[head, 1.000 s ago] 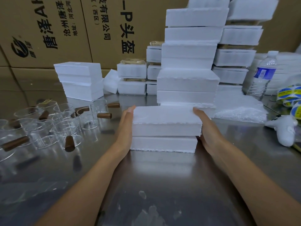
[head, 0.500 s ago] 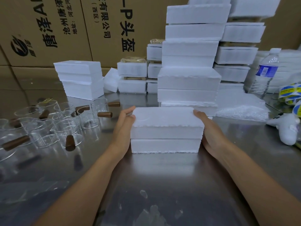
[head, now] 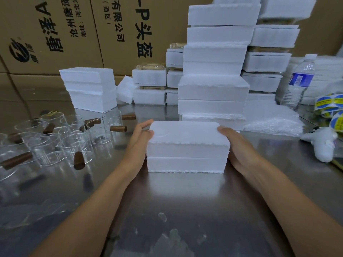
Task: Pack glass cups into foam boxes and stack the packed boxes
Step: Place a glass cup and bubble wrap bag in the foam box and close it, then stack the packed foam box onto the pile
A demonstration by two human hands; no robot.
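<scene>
A closed white foam box [head: 187, 154], lid on base, stands on the steel table [head: 185, 210] in front of me. My left hand [head: 138, 145] presses flat against its left end, fingers straight, fingertips at the lid's top corner. On the right end my right hand [head: 239, 147] presses with its palm, thumb along the lid's edge. Several glass cups [head: 74, 143] with brown wooden handles stand and lie at the left. A tall stack of packed foam boxes [head: 213, 71] rises just behind the box.
More foam boxes stand at the back left [head: 89, 88], back middle [head: 149, 86] and back right [head: 269, 58]. Bubble wrap [head: 271, 119], a water bottle [head: 300, 80], sticker rolls [head: 330, 108] and a white tool [head: 323, 145] lie to the right. Cardboard cartons [head: 74, 30] form the back wall.
The box and both hands stay almost where they were. The left hand's fingers have parted slightly at the lid's corner.
</scene>
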